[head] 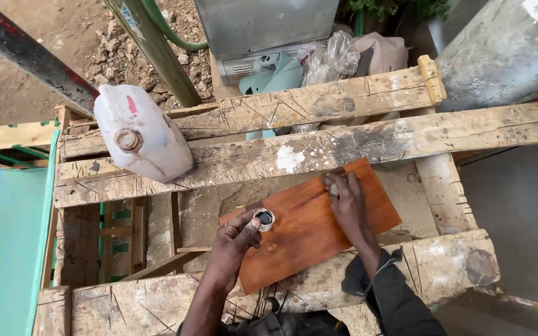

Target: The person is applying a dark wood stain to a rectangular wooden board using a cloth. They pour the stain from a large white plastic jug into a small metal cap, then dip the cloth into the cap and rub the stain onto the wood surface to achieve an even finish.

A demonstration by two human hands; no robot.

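**A:** What is the biggest thing in view?

**B:** A rough wooden surface (319, 149) made of worn planks with open gaps between them. Everything else is placed from the reddish-brown wooden board (312, 227) lying flat on it, near the person's edge.

**A:** What sits around that board?

**B:** Up and to the left of the board, a white plastic jerrycan (139, 132) lies on its side on the planks, its round cap facing the camera. Well left of the board stands a turquoise panel (14, 242). Beyond the board, behind the far planks, are a grey metal box (263, 28) and crumpled clear plastic bags (331, 59).

**A:** And the hands?

**B:** The right hand (345, 200) rests on the board's upper middle, fingers curled and pressing down on something small and dark; I cannot tell what it is. The left hand (235, 239) is at the board's left edge, its thumb and fingers closed around a small round open container (264, 219) with dark contents, which stands on the board's left corner.

**A:** Anything smaller?

**B:** A dark streak (309, 199) runs across the board between the container and the right hand.
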